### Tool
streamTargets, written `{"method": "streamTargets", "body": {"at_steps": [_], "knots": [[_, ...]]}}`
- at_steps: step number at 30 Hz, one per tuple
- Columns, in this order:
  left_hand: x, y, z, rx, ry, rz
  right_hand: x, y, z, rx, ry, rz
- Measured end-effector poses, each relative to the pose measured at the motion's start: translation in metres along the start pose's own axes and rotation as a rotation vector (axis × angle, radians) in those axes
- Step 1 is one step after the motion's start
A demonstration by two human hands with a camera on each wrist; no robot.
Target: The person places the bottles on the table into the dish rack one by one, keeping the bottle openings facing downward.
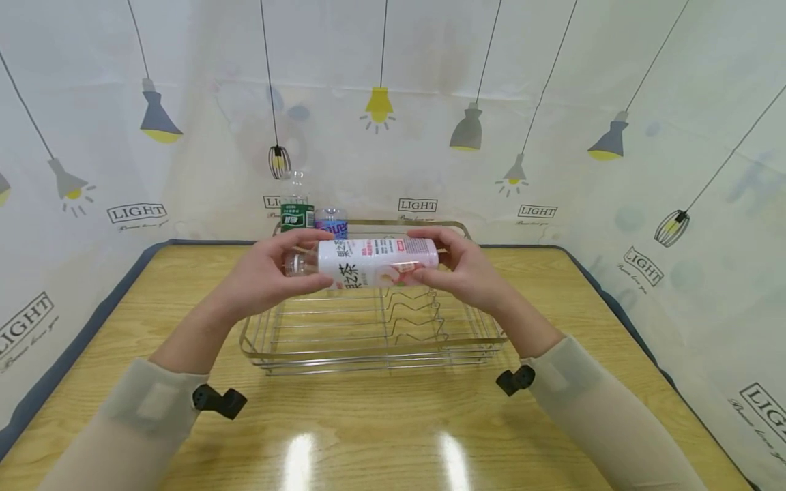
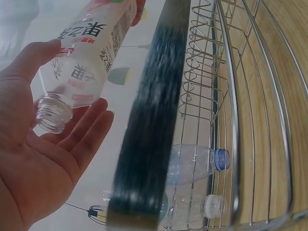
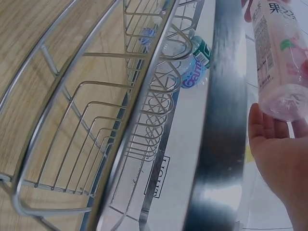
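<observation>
A capless drink bottle (image 1: 377,263) with a white and pink label lies sideways in the air, held between both hands over a wire dish rack. My left hand (image 1: 279,266) holds it at the neck end, thumb on the near side and fingers behind. The open, threaded mouth (image 2: 54,113) shows in the left wrist view beside the palm. At the base end, my right hand (image 1: 460,266) grips the bottle with thumb and fingers; its clear bottom (image 3: 288,102) faces the right wrist camera.
The metal wire rack (image 1: 374,353) stands on a wooden table (image 1: 381,423), with wavy dividers inside. At its back left stand a green-labelled bottle (image 1: 297,215) and a blue-purple-labelled bottle (image 1: 331,224), both caps down. A lamp-patterned cloth (image 1: 393,157) hangs behind.
</observation>
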State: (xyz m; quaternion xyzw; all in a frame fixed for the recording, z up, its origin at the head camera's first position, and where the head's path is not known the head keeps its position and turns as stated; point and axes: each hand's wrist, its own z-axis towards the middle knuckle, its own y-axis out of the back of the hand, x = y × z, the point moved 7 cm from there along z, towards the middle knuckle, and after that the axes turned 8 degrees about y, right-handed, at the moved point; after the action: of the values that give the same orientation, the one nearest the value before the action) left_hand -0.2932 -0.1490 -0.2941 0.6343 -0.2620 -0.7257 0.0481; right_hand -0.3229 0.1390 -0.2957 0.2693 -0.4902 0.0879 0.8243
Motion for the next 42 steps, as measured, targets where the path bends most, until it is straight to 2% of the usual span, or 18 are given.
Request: {"method": "streamTargets", "body": {"at_steps": [3,6,10,16,25,30,34,38,42], "knots": [[0.002,-0.003,0.000,0.005,0.015,0.040,0.002,0.002,0.003,-0.036,0.022,0.041],[0.003,-0.008,0.001,0.008,0.009,0.071,0.005,0.003,0.005,-0.065,0.050,0.098],[0.005,-0.016,0.004,0.034,-0.005,0.088,0.009,0.004,0.009,-0.087,0.077,0.121],[0.008,-0.031,0.005,0.103,0.000,0.058,0.015,0.003,0.013,-0.081,0.087,0.131],[0.010,-0.037,0.004,0.100,0.018,0.093,0.016,0.001,0.014,-0.077,0.076,0.165],[0.013,-0.037,0.003,0.087,0.039,0.044,0.015,0.001,0.016,-0.087,0.089,0.211],[0.014,-0.039,0.004,0.098,0.051,-0.045,0.015,-0.001,0.016,-0.084,0.093,0.227],[0.013,-0.043,0.005,0.111,0.047,-0.116,0.013,-0.004,0.016,-0.088,0.070,0.225],[0.013,-0.046,0.006,0.104,0.050,-0.142,0.010,-0.008,0.017,-0.085,0.028,0.202]]}}
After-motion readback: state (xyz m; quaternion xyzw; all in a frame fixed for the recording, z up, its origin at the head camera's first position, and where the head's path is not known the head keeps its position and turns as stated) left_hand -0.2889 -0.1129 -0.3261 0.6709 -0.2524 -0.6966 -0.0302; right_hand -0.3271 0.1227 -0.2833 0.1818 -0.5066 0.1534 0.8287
